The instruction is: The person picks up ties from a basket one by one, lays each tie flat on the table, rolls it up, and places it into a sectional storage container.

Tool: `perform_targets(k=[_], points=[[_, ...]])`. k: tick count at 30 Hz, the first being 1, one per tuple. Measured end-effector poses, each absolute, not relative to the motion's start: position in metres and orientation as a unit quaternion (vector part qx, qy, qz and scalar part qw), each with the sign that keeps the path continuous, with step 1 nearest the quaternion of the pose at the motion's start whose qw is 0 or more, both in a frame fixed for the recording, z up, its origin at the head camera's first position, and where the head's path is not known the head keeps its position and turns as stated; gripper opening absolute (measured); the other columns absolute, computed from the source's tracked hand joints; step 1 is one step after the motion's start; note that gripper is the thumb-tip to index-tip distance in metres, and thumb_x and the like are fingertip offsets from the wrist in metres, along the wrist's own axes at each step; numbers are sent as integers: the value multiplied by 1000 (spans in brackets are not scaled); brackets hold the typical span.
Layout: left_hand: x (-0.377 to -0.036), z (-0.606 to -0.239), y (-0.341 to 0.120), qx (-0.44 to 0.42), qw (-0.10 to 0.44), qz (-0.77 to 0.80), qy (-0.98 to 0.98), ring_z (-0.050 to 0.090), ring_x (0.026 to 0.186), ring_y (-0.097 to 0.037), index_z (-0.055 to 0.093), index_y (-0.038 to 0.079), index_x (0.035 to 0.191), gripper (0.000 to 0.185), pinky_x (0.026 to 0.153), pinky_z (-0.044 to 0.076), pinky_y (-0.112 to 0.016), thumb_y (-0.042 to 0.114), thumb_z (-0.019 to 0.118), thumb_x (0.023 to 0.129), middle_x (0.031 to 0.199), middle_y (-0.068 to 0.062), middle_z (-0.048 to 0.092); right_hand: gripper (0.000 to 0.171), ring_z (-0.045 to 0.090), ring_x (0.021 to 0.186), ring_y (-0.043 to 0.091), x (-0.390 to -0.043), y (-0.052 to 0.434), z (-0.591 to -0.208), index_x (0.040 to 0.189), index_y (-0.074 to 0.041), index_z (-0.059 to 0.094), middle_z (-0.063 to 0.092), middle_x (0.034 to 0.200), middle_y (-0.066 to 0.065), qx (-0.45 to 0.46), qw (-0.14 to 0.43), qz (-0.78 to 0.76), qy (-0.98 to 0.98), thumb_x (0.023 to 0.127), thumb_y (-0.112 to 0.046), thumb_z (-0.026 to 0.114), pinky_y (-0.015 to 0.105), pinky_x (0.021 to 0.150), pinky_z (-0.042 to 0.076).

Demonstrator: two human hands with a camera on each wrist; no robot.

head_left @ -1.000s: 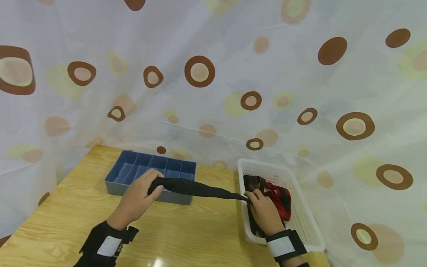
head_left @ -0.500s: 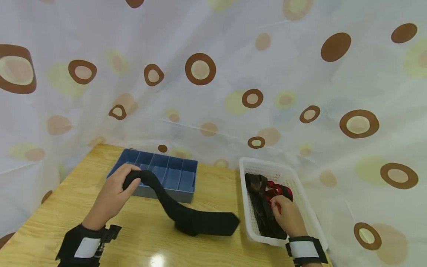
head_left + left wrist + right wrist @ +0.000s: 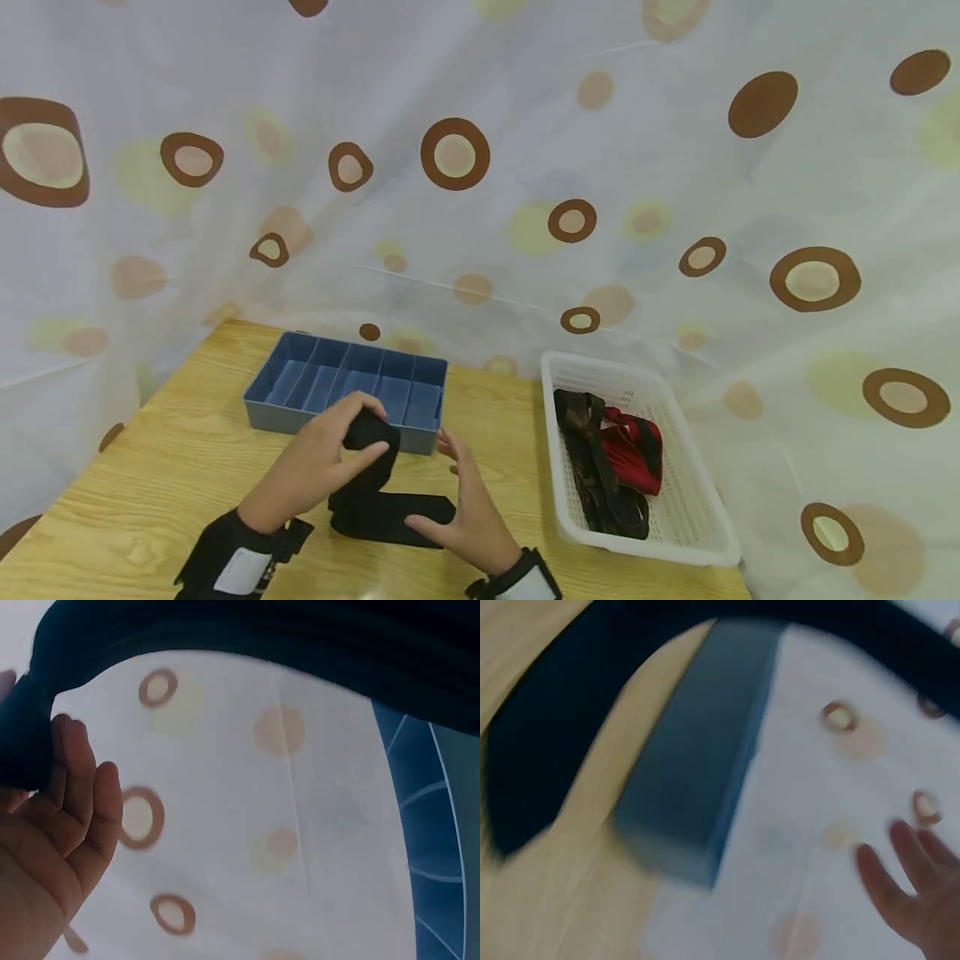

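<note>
Hands are both on the black tie (image 3: 382,492), mid-tabletop just in front of the blue divider tray (image 3: 352,392). Left hand (image 3: 315,467) has fingers and thumb curled round the raised, bunched end of the tie. Right hand (image 3: 468,508) is open, fingers straight and slightly spread, thumb at the edge of the folded part lying flat on the tabletop (image 3: 150,475).

Handling, my read: the tie is soft, limp fabric, light, no stiffness. It droops and folds wherever unsupported. Looks smooth, so it could slide through a loose pinch. Nothing fragile. Best held at the bunched end as the left hand does now, with a flat palm pinning the lower fold so the stack doesn't spring open.

White basket (image 3: 697,517) sits to the right, well apart from the hands, with a red tie (image 3: 637,450) and a dark strap-like item (image 3: 600,483) inside; can't tell exactly what the dark one is.

Hard to make out:
- Left wrist view: only fingers on dark cloth plus spotted curtain (image 3: 225,825) and a corner of the tray.
- Right wrist view is motion-blurred: tie, tray side, fingertips only.
- How many folds the tie has isn't readable.
- Both wrists are cut off at the frame bottom.
</note>
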State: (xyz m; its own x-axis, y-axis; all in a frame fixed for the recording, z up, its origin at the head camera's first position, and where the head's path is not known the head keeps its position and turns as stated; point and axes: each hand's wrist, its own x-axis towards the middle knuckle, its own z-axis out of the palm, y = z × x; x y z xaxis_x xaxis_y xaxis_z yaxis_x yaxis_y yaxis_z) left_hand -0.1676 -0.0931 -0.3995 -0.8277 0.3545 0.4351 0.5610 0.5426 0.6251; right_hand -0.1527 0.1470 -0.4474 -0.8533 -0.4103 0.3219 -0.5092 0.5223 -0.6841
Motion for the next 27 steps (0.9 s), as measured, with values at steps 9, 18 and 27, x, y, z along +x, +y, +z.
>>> perform_targets(k=[9, 18, 27], points=[[-167, -420, -49, -309, 171, -404, -844, 58, 78, -8, 37, 5, 124, 65, 71, 52, -23, 8, 78, 74, 94, -2, 57, 75, 51, 80, 8, -147, 112, -418, 142, -18, 39, 55, 115, 7, 284, 183, 428, -838, 76, 6, 67, 18, 64, 48], [-179, -472, -49, -290, 123, -451, -835, 59, 110, -23, 39, 12, 136, 76, 90, 51, -41, 5, 80, 71, 122, -6, 57, 43, 65, 98, 24, -148, 122, -413, 122, 4, 44, 56, 112, 22, 300, 186, 560, -750, 84, 10, 61, 27, 83, 55], [-192, -497, -135, -169, 151, -295, -928, 63, 99, -31, 64, 12, 108, 44, 87, 50, -48, -1, 79, 68, 104, -8, 67, 34, 50, 68, 9, -154, 167, -424, 122, 10, 37, 52, 109, 2, 291, 196, 631, -692, 89, 16, 46, 23, 55, 45]])
